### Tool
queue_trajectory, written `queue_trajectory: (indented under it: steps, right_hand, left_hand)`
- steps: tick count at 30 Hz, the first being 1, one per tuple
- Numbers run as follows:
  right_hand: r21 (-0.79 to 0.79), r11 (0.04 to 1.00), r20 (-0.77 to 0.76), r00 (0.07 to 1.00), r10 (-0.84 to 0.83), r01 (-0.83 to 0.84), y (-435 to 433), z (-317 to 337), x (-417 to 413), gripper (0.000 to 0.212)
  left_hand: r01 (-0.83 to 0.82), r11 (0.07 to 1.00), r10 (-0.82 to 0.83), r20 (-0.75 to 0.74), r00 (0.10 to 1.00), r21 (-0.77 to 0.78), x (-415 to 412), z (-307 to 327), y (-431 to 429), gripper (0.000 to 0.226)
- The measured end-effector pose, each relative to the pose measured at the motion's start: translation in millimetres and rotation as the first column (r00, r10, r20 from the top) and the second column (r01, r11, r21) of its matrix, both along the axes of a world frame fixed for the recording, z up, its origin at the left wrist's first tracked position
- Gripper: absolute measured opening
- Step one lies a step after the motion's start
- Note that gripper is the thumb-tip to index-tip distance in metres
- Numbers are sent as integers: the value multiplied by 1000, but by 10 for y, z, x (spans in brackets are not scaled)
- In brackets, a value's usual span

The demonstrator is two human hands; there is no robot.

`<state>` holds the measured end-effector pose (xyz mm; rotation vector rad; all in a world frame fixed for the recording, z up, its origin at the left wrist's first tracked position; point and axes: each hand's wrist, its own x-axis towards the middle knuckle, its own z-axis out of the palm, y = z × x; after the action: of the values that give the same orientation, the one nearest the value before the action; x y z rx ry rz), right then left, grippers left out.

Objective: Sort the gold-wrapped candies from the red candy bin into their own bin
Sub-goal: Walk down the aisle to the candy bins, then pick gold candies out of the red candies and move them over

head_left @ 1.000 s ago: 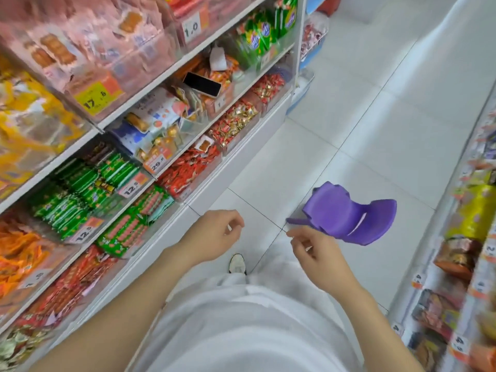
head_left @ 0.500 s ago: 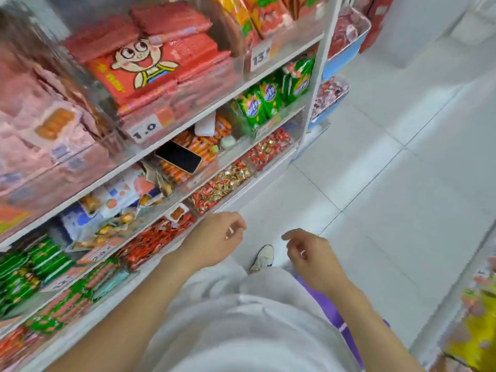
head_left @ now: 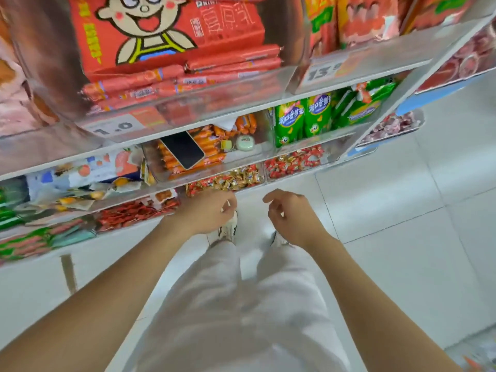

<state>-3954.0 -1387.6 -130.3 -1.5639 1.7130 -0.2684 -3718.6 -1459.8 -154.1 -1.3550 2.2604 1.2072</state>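
Note:
On the low shelf a clear bin holds gold-wrapped candies mixed with red ones. To its right a second clear bin holds red candies. My left hand hovers just below and in front of the mixed bin, fingers loosely curled, holding nothing. My right hand hangs over the floor to the right, fingers loosely curled and empty, apart from both bins.
A black phone lies on orange snack packs on the shelf above the candy bins. Green bags stand to its right. Red packets fill the bin left of the candies. White tiled floor stretches to the right.
The view has swung up and closer to the shelves. The purple stool seen beside my right hand a second ago is out of sight. Both hands have moved toward the candy bins.

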Motion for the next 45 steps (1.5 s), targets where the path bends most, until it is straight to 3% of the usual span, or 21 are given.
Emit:
queue_trajectory:
  steps: [6, 9, 12, 16, 20, 22, 26, 31, 34, 37, 39, 41, 45]
  right_hand:
    - [2, 986, -56, 984, 168, -168, -252, -1346, -438, 29]
    - [-23, 982, -90, 979, 183, -186, -472, -2137, -543, 28]
    - [-203, 971, -98, 989, 111, -129, -747, -2837, -513, 12]
    - [-608, 793, 51, 999, -10, 39, -1044, -3522, -323, 8]
    - [-820, 572, 1, 999, 42, -23, -1120, -3878, -160, 10]
    - [-815, 575, -33, 996, 87, -77, -1049, -3890, -142, 9]
    - [-753, 643, -61, 988, 143, -139, -764, -3824, -163, 10]
    - [-689, 682, -157, 969, 191, -246, -460, -3816, -121, 7]
    - [-689, 672, -218, 962, 166, -272, -287, -3933, -181, 9]
    - [-648, 673, -306, 931, 199, -357, -242, -3924, -210, 11]
    - [-588, 675, -381, 888, 256, -446, -367, -3849, -205, 8]
    - [-547, 634, -440, 832, 337, -546, -550, -3784, -170, 20]
    - [-503, 580, -492, 764, 416, -640, -778, -3918, -74, 28]
  left_hand:
    - [-106, 993, 108, 40, 993, -52, -373, -1217, -50, 16]
    - [-169, 968, 184, 72, 980, -184, -541, -1945, -124, 18]
    - [-228, 891, 282, 83, 956, -392, -694, -2608, -240, 15]
    - [-395, 728, 433, -71, 899, -560, -860, -3276, -332, 24]
    - [-534, 590, 522, -219, 825, -606, -811, -3617, -332, 37]
    - [-558, 580, 516, -262, 815, -593, -707, -3590, -197, 38]
    - [-473, 570, 439, -238, 866, -672, -437, -3492, 96, 16]
    - [-547, 454, 524, -286, 802, -703, 2, -3573, 338, 26]
    - [-525, 493, 567, -202, 799, -694, 176, -3656, 563, 21]
    - [-533, 467, 594, -196, 780, -706, 305, -3655, 675, 26]
    - [-508, 454, 581, -188, 792, -732, 361, -3658, 667, 35]
    - [-515, 456, 580, -197, 791, -726, 410, -3662, 613, 38]
    - [-544, 515, 572, -207, 794, -662, 454, -3677, 464, 33]
